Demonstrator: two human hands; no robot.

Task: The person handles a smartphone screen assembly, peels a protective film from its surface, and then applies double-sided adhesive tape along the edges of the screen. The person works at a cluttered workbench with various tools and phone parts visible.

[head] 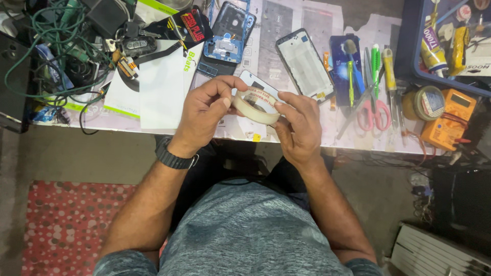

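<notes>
Left hand point(204, 115) – fingers curled, thumb and forefinger pinched on the near rim of the tape roll point(255, 106). Right hand point(299, 128) – fingers bent around the roll's far side, thumb under it. The roll, pale with a white core, is held on edge between both hands, above the front edge of the bench point(153, 120). A black watch point(173, 157) sits on the left wrist. Behind the roll: a white phone frame point(304, 64) and a blue phone body point(230, 33). To the right: scissors point(371, 110), screwdrivers point(381, 64), an orange meter point(450, 120). To the left: green cables point(51, 36)
</notes>
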